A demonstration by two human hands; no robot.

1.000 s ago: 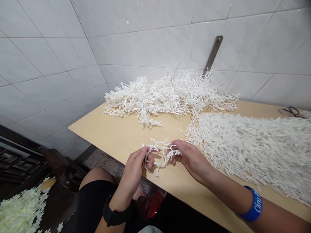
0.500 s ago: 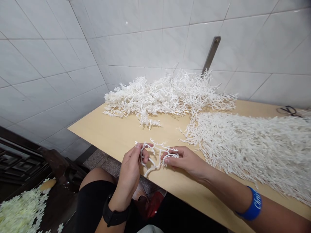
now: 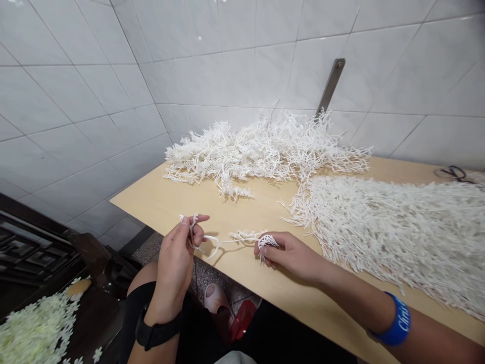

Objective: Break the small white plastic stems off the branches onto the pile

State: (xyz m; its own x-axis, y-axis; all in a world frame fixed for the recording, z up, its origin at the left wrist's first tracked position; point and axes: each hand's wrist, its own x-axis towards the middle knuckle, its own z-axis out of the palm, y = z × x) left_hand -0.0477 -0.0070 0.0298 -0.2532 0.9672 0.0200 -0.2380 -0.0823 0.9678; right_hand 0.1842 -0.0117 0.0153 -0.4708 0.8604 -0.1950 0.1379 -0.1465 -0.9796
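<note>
My left hand (image 3: 176,263) pinches a white branched plastic stem (image 3: 212,239) between thumb and fingers, its index finger stretched out to the right. Over the table's front part, my right hand (image 3: 293,257) is closed on thin white branch ends (image 3: 268,241), and a twiggy length points left from its fingers. A thin white strand seems to run between the two hands; whether it is one joined piece I cannot tell. Behind the hands lies a heap of tangled white branched stems (image 3: 242,151). To the right is a broad, flatter pile of white stems (image 3: 394,227).
The tan tabletop (image 3: 151,199) meets a tiled wall (image 3: 257,76), where a metal bracket (image 3: 330,87) stands. A dark cord (image 3: 452,173) lies at the back right. Lower left, pale flower pieces (image 3: 36,323) cover a dark wooden seat (image 3: 104,323).
My left hand has moved left, away from my right hand, drawing the white stem out between them. The right hand has stayed nearly in place.
</note>
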